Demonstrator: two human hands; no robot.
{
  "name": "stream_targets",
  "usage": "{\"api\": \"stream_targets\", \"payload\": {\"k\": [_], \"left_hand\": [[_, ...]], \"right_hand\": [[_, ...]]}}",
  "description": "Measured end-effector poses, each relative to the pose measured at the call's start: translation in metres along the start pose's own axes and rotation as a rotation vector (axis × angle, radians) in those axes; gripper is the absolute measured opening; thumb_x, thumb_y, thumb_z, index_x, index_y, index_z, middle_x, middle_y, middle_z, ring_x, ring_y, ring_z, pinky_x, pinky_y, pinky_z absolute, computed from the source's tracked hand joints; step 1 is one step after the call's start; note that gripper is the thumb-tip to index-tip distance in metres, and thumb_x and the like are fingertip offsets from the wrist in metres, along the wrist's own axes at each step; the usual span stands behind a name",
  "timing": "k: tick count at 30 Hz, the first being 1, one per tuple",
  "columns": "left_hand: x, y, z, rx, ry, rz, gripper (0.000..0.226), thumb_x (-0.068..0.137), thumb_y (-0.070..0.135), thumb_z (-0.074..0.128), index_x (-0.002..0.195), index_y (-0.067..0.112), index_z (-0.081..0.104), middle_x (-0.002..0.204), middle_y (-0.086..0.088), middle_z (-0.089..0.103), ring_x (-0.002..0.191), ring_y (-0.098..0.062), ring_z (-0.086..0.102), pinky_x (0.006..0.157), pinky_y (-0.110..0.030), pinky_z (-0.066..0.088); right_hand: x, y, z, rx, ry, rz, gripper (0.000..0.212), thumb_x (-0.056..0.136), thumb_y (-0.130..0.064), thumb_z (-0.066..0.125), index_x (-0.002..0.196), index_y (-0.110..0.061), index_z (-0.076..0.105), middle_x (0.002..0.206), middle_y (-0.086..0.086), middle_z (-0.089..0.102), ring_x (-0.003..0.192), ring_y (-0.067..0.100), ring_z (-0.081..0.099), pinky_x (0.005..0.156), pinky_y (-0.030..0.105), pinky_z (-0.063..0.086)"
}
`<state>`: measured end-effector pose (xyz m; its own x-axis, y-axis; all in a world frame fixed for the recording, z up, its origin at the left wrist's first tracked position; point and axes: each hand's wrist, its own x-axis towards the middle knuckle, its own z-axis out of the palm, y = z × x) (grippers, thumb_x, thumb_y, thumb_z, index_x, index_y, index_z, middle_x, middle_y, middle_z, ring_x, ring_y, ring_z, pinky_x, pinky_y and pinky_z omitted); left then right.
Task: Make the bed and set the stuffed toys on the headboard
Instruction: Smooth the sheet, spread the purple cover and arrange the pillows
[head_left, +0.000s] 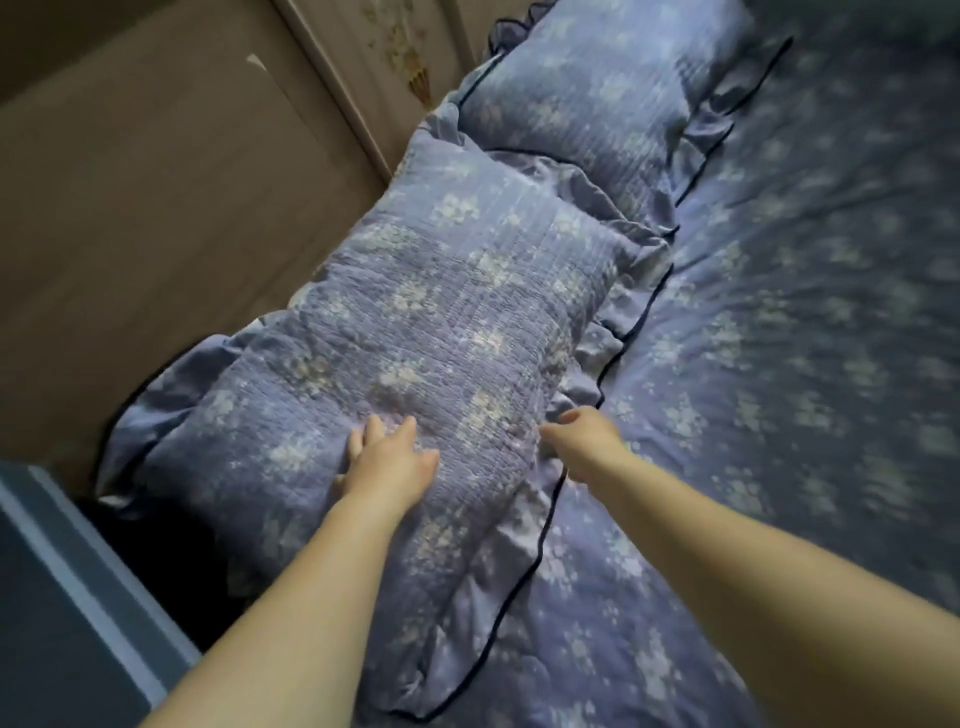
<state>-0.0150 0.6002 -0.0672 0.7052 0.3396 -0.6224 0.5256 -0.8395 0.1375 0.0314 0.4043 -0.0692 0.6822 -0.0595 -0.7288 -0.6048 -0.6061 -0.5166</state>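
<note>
Two blue floral pillows with ruffled, dark-piped edges lie in a row along the beige headboard (171, 218). The near pillow (415, 322) is under my hands; the far pillow (587, 98) lies beyond it. My left hand (387, 460) rests flat on the near pillow's top with fingers spread. At that pillow's right edge my right hand (582, 436) has its fingers curled into the fabric by the ruffle. The matching blue floral bedspread (779, 338) covers the mattress to the right. No stuffed toys are in view.
A grey-blue bedside surface (57, 623) sits at the lower left, with a dark gap between it and the bed. The padded headboard panel has a framed strip with a gold ornament (410, 62) at the top.
</note>
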Motion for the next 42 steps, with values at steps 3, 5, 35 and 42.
{"api": "stream_targets", "payload": {"k": [3, 5, 35, 42], "left_hand": [[-0.001, 0.02, -0.008, 0.066, -0.049, 0.067, 0.054, 0.094, 0.045, 0.044, 0.144, 0.029, 0.033, 0.157, -0.011, 0.011, 0.145, -0.031, 0.009, 0.116, -0.047, 0.021], [-0.003, 0.046, -0.015, 0.111, -0.053, 0.155, 0.051, 0.094, 0.044, 0.044, 0.141, 0.026, 0.039, 0.154, -0.012, 0.021, 0.142, -0.032, 0.018, 0.114, -0.048, 0.024], [-0.106, 0.403, 0.028, 0.288, -0.216, 0.567, 0.034, 0.097, 0.032, 0.043, 0.116, 0.009, 0.059, 0.115, -0.014, 0.062, 0.103, -0.029, 0.058, 0.089, -0.037, 0.049], [-0.114, 0.514, 0.083, 0.293, -0.311, 0.497, 0.033, 0.098, 0.032, 0.044, 0.119, 0.01, 0.058, 0.122, -0.01, 0.059, 0.105, -0.023, 0.054, 0.079, -0.023, 0.037]], "right_hand": [[-0.014, -0.001, -0.024, -0.044, 0.004, -0.027, 0.037, 0.093, -0.018, 0.05, 0.063, -0.02, 0.029, 0.056, 0.001, 0.032, 0.047, 0.017, 0.028, 0.047, 0.025, 0.024], [-0.028, -0.002, -0.047, -0.052, 0.017, -0.017, 0.031, 0.094, -0.016, 0.049, 0.065, -0.017, 0.038, 0.055, 0.0, 0.033, 0.047, 0.016, 0.029, 0.046, 0.024, 0.025], [0.0, 0.125, -0.34, -0.107, 0.124, 0.058, 0.029, 0.094, -0.022, 0.049, 0.114, -0.007, 0.063, 0.097, 0.006, 0.051, 0.089, 0.019, 0.045, 0.079, 0.028, 0.038], [0.05, 0.194, -0.426, -0.221, -0.109, 0.197, 0.032, 0.099, -0.027, 0.042, 0.124, -0.011, 0.053, 0.094, 0.01, 0.052, 0.085, 0.027, 0.047, 0.078, 0.036, 0.042]]}}
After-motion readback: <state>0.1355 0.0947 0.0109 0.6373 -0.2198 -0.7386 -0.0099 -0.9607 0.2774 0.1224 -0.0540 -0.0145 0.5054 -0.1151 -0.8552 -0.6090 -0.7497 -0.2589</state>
